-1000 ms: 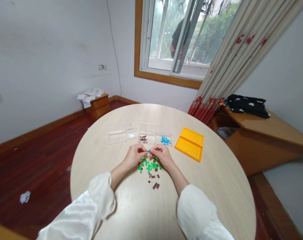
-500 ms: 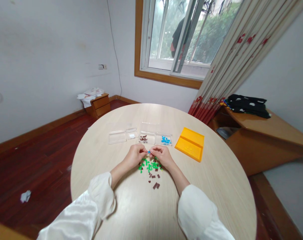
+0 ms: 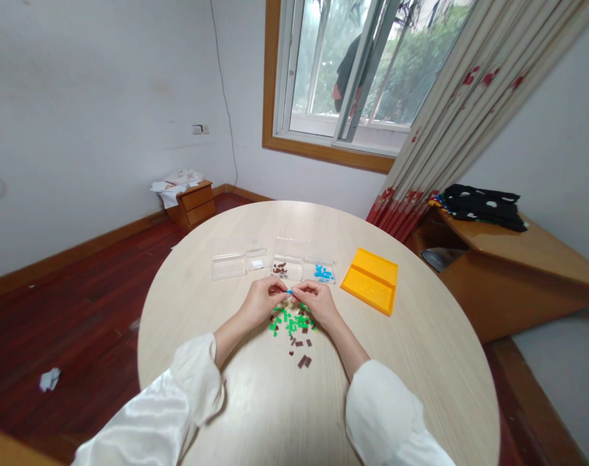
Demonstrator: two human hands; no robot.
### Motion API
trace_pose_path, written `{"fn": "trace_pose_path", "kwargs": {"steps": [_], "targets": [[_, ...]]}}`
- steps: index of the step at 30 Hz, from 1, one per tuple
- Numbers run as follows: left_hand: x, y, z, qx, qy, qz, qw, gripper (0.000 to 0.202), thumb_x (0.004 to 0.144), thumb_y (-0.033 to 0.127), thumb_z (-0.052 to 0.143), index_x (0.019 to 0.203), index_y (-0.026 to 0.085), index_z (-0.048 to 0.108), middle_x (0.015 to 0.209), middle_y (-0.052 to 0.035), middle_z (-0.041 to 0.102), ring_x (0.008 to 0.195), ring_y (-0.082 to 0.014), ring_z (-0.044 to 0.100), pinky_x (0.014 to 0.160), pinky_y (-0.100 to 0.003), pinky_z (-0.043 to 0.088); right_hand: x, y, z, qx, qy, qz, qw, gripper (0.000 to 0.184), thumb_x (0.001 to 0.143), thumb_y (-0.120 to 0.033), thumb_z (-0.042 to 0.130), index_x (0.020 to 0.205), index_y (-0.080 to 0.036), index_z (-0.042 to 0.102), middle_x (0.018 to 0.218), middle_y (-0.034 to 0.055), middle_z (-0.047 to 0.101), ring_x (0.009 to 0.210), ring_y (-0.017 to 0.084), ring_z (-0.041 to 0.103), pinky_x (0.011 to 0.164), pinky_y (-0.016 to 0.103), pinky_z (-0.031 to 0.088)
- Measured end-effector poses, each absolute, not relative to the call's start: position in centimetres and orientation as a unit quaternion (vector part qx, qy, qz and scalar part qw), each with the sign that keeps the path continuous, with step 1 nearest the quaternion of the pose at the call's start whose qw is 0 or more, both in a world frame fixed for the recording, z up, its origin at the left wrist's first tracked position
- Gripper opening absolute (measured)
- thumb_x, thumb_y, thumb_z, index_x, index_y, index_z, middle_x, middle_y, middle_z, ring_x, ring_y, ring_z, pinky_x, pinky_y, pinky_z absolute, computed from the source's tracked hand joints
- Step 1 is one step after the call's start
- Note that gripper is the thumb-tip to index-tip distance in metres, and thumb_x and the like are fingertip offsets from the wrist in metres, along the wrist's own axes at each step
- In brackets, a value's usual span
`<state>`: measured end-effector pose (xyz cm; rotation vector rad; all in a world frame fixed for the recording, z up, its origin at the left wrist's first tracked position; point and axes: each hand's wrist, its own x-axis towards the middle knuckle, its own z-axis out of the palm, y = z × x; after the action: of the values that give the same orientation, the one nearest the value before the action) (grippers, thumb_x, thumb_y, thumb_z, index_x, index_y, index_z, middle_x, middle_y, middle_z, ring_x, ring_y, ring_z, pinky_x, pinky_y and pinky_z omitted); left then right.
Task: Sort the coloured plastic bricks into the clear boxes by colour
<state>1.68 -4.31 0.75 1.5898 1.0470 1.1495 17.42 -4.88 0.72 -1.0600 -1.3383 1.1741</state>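
Observation:
Between the fingertips of my left hand and my right hand is a small blue building brick, pinched from both sides. Fingers partly cover it, so its exact shape is hard to make out. Just below my hands lies a scattered pile of green bricks, with brown bricks spread nearer to me. Beyond my fingers stand clear plastic boxes: one compartment holds small brown pieces, and the one to its right holds blue pieces.
A yellow tray with two sections lies right of the boxes. More clear boxes stand at the left, one with a white piece inside. Everything rests on a round wooden table. A cabinet with dark cloth stands at the right.
My hands stay almost in place, still pinching the blue brick, with only slight finger movement. The bricks and boxes on the table have not moved.

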Motion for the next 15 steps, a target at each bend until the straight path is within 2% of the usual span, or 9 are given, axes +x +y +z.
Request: {"fn": "trace_pose_path", "kwargs": {"steps": [6, 15], "targets": [[1.65, -4.25, 0.84, 0.632, 0.421, 0.469, 0.452, 0.012, 0.063, 0.024, 0.07, 0.068, 0.014, 0.066, 0.068, -0.0037, 0.065, 0.066, -0.0156, 0.059, 0.064, -0.026, 0.046, 17.38, -4.8, 0.45, -0.418, -0.55, 0.505, 0.517, 0.031, 0.054, -0.048, 0.077, 0.062, -0.019, 0.068, 0.058, 0.0015, 0.068, 0.053, 0.015, 0.061, 0.055, 0.028, 0.051], [1.51, -4.48, 0.76, 0.697, 0.407, 0.461, 0.369, 0.007, 0.072, 0.02, 0.065, 0.074, 0.016, 0.07, 0.075, -0.0048, 0.066, 0.074, -0.0172, 0.06, 0.071, -0.026, 0.045, 17.58, -4.74, 0.11, -0.405, -0.553, 0.519, 0.51, 0.026, 0.057, -0.042, 0.077, 0.066, -0.019, 0.07, 0.064, 0.0022, 0.069, 0.059, 0.016, 0.063, 0.062, 0.03, 0.052]]}}
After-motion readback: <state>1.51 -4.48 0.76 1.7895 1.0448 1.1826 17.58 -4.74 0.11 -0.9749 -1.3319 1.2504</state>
